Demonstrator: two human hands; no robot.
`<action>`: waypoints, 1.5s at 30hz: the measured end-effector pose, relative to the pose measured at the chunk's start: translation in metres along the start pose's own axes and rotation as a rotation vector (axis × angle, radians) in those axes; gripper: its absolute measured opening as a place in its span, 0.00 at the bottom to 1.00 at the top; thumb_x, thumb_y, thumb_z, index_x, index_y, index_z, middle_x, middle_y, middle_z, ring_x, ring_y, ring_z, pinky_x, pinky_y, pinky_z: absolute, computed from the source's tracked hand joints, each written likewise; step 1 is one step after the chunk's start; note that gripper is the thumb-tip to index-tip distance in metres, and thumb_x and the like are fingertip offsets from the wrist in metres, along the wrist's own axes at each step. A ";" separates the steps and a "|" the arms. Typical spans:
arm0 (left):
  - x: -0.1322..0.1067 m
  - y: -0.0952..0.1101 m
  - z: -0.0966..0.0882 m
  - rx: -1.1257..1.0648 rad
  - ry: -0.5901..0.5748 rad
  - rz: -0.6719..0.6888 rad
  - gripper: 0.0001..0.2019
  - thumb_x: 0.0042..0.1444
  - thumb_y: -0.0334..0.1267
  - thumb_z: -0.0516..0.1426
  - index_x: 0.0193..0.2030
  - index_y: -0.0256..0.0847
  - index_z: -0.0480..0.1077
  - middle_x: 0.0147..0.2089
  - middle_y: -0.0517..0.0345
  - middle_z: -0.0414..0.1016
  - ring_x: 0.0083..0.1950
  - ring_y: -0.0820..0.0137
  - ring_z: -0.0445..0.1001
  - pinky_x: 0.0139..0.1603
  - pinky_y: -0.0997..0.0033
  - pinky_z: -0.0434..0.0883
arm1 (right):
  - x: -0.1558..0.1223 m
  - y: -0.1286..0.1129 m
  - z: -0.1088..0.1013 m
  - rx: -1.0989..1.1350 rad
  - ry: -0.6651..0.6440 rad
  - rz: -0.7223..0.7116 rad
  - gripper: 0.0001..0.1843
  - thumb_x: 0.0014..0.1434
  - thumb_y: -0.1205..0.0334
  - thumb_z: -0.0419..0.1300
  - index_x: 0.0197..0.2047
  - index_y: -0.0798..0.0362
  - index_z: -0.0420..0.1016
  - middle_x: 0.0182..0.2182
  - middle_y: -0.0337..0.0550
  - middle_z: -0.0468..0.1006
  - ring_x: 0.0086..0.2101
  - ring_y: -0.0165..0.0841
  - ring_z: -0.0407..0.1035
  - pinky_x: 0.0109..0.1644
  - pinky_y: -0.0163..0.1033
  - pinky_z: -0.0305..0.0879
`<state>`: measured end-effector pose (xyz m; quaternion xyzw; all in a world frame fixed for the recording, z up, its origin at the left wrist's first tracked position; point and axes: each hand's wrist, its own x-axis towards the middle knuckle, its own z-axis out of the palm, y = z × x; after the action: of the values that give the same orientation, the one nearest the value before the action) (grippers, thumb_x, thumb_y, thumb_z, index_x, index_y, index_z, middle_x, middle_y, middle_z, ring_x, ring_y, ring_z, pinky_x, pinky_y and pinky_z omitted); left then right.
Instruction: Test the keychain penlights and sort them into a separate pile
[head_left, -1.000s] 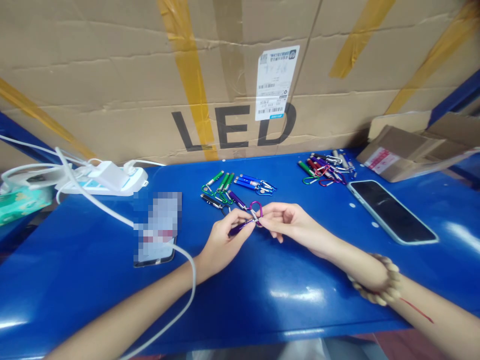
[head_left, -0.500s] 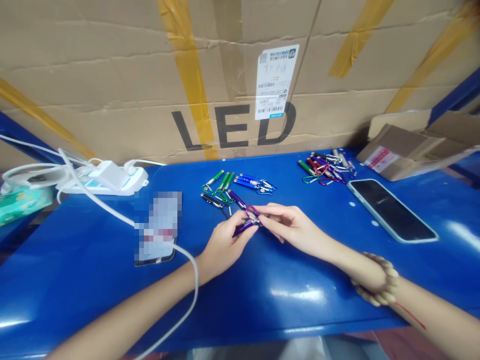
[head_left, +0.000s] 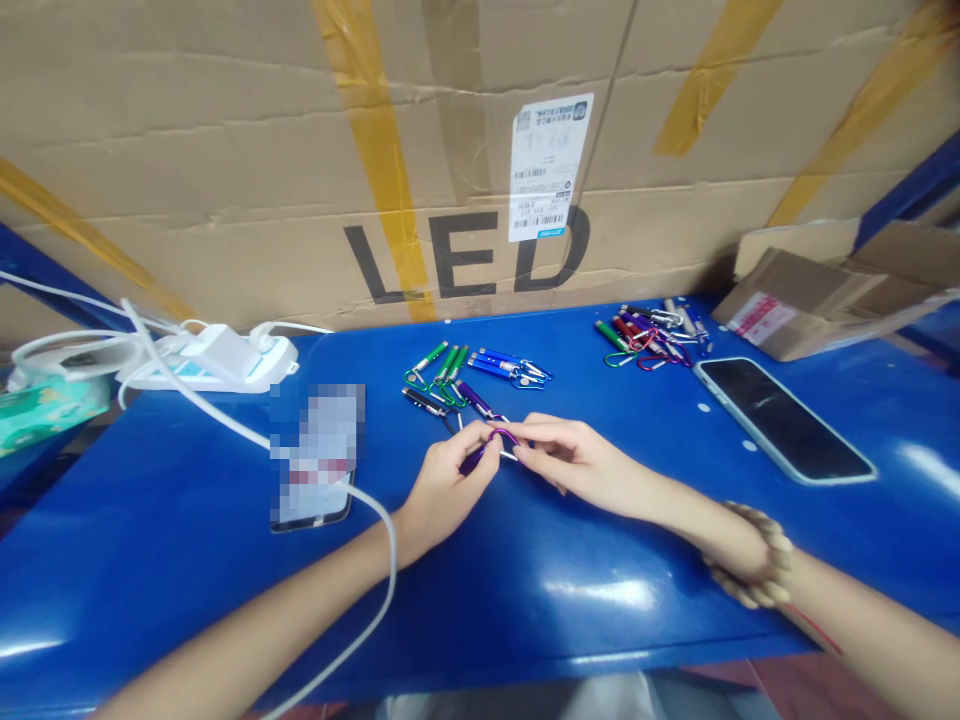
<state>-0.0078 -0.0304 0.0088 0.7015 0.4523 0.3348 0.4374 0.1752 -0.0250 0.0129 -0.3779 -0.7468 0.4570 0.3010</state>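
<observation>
My left hand (head_left: pixel 448 485) is closed around a small purple keychain flashlight (head_left: pixel 470 461), most of which its fingers hide. The purple carabiner (head_left: pixel 508 433) on that flashlight sticks out to the right. My right hand (head_left: pixel 581 457) pinches the carabiner's right side between thumb and fingertips. Just beyond my hands lies another purple flashlight (head_left: pixel 474 399), beside a black flashlight (head_left: pixel 424 401). Several green flashlights (head_left: pixel 448 365) and a few blue flashlights (head_left: pixel 504 361) with matching carabiners lie behind them.
A mixed pile of keychain flashlights (head_left: pixel 645 333) lies at the back right, near an open cardboard box (head_left: pixel 795 305). Phones lie at right (head_left: pixel 784 420) and left (head_left: pixel 311 522). A white cable (head_left: pixel 391 560) crosses my left forearm from the power strip (head_left: pixel 281 365). A large carton (head_left: pixel 247 150) stands behind.
The held flashlight has turned deeper into my left fingers, so less of its barrel shows. My left fingertips have shifted slightly left. My right hand stays at the carabiner.
</observation>
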 end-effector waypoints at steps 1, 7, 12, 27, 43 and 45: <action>0.000 0.000 0.000 -0.004 0.000 0.008 0.09 0.60 0.38 0.48 0.34 0.38 0.67 0.32 0.60 0.70 0.35 0.74 0.67 0.39 0.77 0.65 | 0.000 0.001 0.002 -0.023 0.004 -0.011 0.20 0.62 0.57 0.53 0.57 0.51 0.70 0.31 0.38 0.67 0.20 0.21 0.60 0.22 0.28 0.59; -0.001 -0.001 0.001 0.044 0.050 -0.015 0.10 0.60 0.39 0.49 0.32 0.38 0.66 0.28 0.63 0.69 0.31 0.75 0.65 0.35 0.78 0.63 | -0.003 0.003 0.011 -0.360 0.113 -0.211 0.20 0.65 0.58 0.50 0.57 0.52 0.69 0.37 0.45 0.76 0.32 0.31 0.72 0.38 0.36 0.70; -0.001 -0.001 0.000 0.093 0.064 -0.062 0.18 0.60 0.43 0.47 0.21 0.39 0.57 0.19 0.67 0.55 0.22 0.78 0.54 0.24 0.77 0.56 | -0.005 0.004 0.010 -0.606 0.055 -0.259 0.21 0.66 0.59 0.47 0.57 0.57 0.67 0.39 0.52 0.77 0.37 0.38 0.73 0.41 0.41 0.70; -0.002 -0.007 0.001 0.174 0.014 -0.024 0.17 0.61 0.43 0.47 0.23 0.38 0.62 0.19 0.67 0.53 0.21 0.79 0.53 0.24 0.77 0.54 | -0.002 0.010 0.014 -0.384 0.087 -0.231 0.19 0.65 0.56 0.48 0.40 0.57 0.77 0.28 0.46 0.75 0.26 0.31 0.66 0.32 0.35 0.65; -0.006 -0.004 0.002 0.385 -0.158 0.077 0.12 0.62 0.42 0.47 0.40 0.44 0.70 0.23 0.65 0.68 0.24 0.74 0.65 0.29 0.75 0.58 | 0.000 0.006 0.011 -0.450 0.330 -0.157 0.20 0.65 0.54 0.48 0.49 0.54 0.75 0.34 0.47 0.78 0.33 0.35 0.72 0.39 0.38 0.67; -0.006 -0.005 0.002 0.378 -0.154 0.094 0.11 0.62 0.43 0.48 0.43 0.44 0.69 0.24 0.65 0.67 0.24 0.75 0.64 0.29 0.76 0.58 | 0.001 0.007 0.004 -0.501 0.355 -0.139 0.19 0.65 0.54 0.49 0.48 0.55 0.75 0.33 0.47 0.78 0.30 0.33 0.71 0.37 0.36 0.66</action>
<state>-0.0101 -0.0358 0.0027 0.8149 0.4388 0.2096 0.3153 0.1736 -0.0242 0.0051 -0.4622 -0.7960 0.1641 0.3547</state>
